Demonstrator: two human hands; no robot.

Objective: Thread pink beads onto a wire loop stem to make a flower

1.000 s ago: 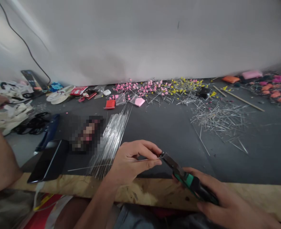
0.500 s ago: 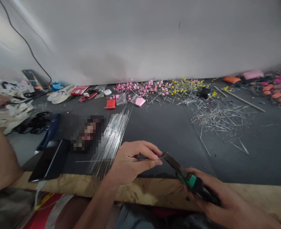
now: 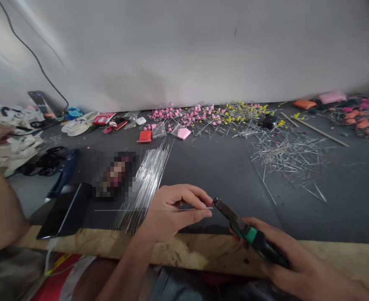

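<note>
Between its thumb and fingertips my left hand pinches a thin metal wire, which runs level to the left behind the hand. A short tip of the wire sticks out on the right, by the jaws of the pliers. My right hand is wrapped round their green and black handles. Whether the jaws touch the wire tip, I cannot tell. A bundle of long straight wires lies on the dark table just behind my left hand.
Short cut wires lie heaped at the right. Pink-tipped wires and yellow-tipped wires line the wall. A black phone is at the left, near another person's arm. The table's wooden edge runs in front.
The wire in my left hand has shifted slightly to the left, and its right tip now sits a little apart from the plier jaws. Both hands have barely moved.
</note>
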